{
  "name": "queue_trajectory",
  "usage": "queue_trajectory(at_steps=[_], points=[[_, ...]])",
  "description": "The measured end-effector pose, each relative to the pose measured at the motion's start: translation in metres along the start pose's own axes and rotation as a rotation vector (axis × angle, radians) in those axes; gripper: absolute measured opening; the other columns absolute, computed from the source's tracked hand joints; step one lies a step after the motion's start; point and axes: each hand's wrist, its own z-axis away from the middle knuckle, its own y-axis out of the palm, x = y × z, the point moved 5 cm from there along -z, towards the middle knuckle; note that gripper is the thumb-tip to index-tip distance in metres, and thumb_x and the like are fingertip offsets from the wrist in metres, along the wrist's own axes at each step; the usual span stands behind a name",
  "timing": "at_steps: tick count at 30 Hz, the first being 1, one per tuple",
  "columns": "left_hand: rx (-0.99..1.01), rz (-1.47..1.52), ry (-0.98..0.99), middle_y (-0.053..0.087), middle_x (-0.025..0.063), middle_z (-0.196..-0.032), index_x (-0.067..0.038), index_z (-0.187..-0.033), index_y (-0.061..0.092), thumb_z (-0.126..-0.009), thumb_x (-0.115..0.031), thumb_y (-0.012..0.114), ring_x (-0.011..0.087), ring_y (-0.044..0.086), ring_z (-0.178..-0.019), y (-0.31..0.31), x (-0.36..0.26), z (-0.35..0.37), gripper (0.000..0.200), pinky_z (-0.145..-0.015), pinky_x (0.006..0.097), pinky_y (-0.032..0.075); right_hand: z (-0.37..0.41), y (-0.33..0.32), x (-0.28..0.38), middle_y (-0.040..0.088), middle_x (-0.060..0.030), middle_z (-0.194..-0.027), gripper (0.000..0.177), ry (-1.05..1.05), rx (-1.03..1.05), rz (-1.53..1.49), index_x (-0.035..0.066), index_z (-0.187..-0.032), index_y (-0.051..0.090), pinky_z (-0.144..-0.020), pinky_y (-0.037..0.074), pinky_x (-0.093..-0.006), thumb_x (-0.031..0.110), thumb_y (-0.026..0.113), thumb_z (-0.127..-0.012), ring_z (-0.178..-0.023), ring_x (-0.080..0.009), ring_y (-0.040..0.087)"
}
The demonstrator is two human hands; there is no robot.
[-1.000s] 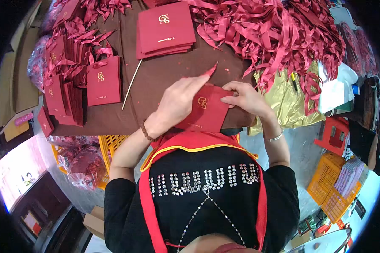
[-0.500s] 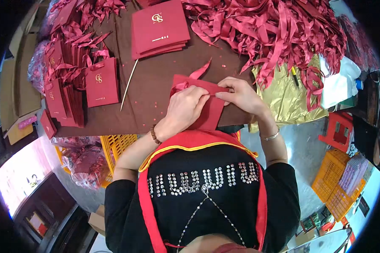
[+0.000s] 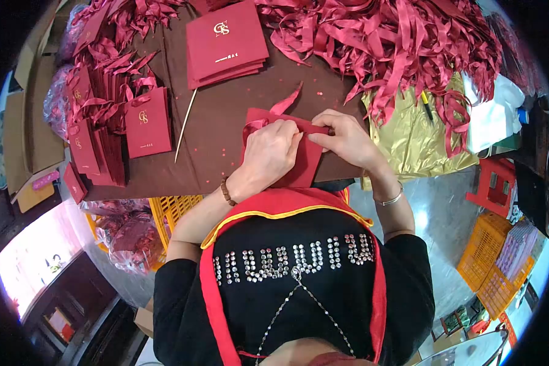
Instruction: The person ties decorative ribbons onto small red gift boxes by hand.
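A dark red paper bag [image 3: 304, 166] lies at the table's near edge, in front of my body. My left hand [image 3: 267, 151] is closed over its left part, with thumb and fingers pinched near the top edge. At the right end of that edge my right hand [image 3: 346, 139] pinches the bag between thumb and fingers. A red satin ribbon [image 3: 286, 101] sticks up behind the bag, and a loop of it shows left of my left hand. Exactly what lies between the left fingertips is hidden.
A stack of red bags [image 3: 229, 46] with gold lettering lies ahead, beside a thin stick [image 3: 185, 127]. More ribboned bags [image 3: 147, 122] stand at the left. A large ribbon heap [image 3: 402, 46] and gold plastic sheeting [image 3: 409, 137] occupy the right. Yellow crates [image 3: 485, 256] stand below.
The left fingers have shifted slightly, and the hand has turned a little over the bag's edge. My right hand keeps its pinch. The whole view has shifted slightly.
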Motion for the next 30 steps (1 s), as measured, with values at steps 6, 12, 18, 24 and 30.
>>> queue_trajectory(at_steps=[6, 12, 18, 24, 30], points=[[-0.019, -0.009, 0.026, 0.058, 0.0136, -0.072, -0.003, -0.076, 0.054, -0.081, -0.012, 0.06, 0.0313, 0.059, -0.067, -0.004, -0.004, -0.002, 0.013, -0.057, 0.0399, 0.046, 0.0, 0.001, 0.0, 0.056, -0.0083, -0.094, 0.021, 0.003, -0.007, -0.04, -0.006, -0.096, 0.059, -0.061, 0.051, -0.0255, 0.008, 0.064, -0.081, -0.074, -0.0141, 0.06], [0.008, -0.05, 0.028, 0.057, 0.0146, -0.069, -0.003, -0.075, 0.053, -0.08, -0.01, 0.059, 0.0318, 0.059, -0.065, -0.004, -0.005, -0.006, 0.011, -0.056, 0.0402, 0.046, 0.001, 0.002, 0.004, 0.058, -0.0124, -0.094, 0.024, -0.024, -0.057, 0.003, -0.005, -0.094, 0.06, -0.07, 0.048, -0.0308, 0.012, 0.064, -0.078, -0.082, -0.0223, 0.059], [-0.008, -0.146, 0.083, 0.056, 0.0156, -0.066, -0.002, -0.072, 0.05, -0.078, -0.008, 0.056, 0.033, 0.058, -0.061, -0.001, -0.017, -0.007, 0.01, -0.054, 0.0413, 0.046, 0.002, 0.001, 0.003, 0.059, -0.0135, -0.091, 0.022, -0.068, -0.08, 0.007, -0.005, -0.092, 0.061, -0.073, 0.046, -0.0324, 0.01, 0.064, -0.077, -0.083, -0.0255, 0.059], [-0.019, -0.206, 0.172, 0.055, 0.0138, -0.065, -0.002, -0.073, 0.051, -0.073, -0.009, 0.053, 0.0293, 0.057, -0.057, 0.0, -0.018, -0.006, 0.007, -0.052, 0.0397, 0.047, 0.004, -0.001, 0.022, 0.058, -0.012, -0.089, 0.02, -0.105, -0.084, 0.115, -0.005, -0.091, 0.06, -0.075, 0.045, -0.0306, 0.006, 0.064, -0.075, -0.082, -0.0237, 0.058], [-0.04, -0.08, 0.176, 0.055, 0.013, -0.069, -0.003, -0.074, 0.052, -0.08, -0.013, 0.059, 0.0306, 0.057, -0.065, -0.013, -0.009, -0.002, 0.014, -0.055, 0.0397, 0.046, 0.001, 0.002, 0.024, 0.06, -0.0134, -0.092, 0.021, -0.156, -0.114, 0.163, -0.005, -0.091, 0.06, -0.075, 0.046, -0.0311, 0.008, 0.065, -0.075, -0.084, -0.025, 0.059]])
